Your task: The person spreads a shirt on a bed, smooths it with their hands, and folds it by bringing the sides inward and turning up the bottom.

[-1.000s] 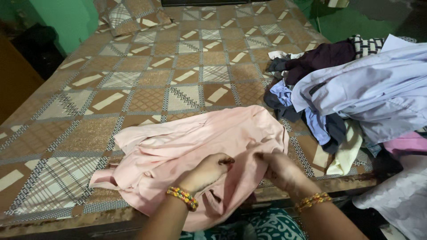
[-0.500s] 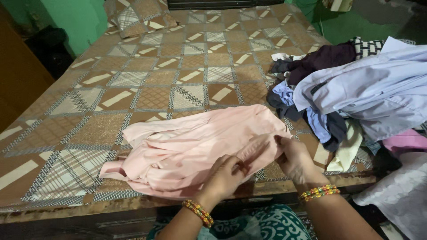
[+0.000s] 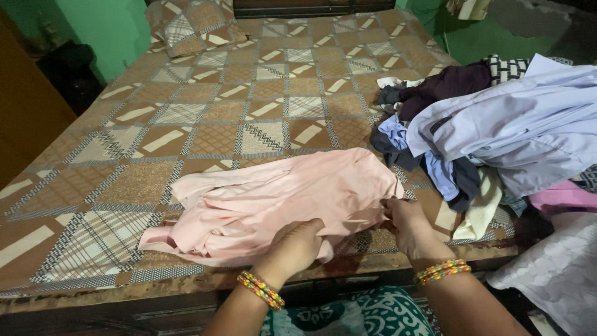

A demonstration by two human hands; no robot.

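Pink garment (image 3: 280, 199) crumpled near the front edge of the bed (image 3: 186, 124), on a brown patterned bedspread. Left hand (image 3: 292, 249) clenched on the garment's near hem, right hand (image 3: 407, 227) pinching the hem at the right corner. Beaded bangles (image 3: 261, 290) on both wrists. Just right of the garment, a heap of clothes (image 3: 497, 124): pale blue shirts, dark pieces, a cream one. Matching pillow (image 3: 193, 25) at the far end.
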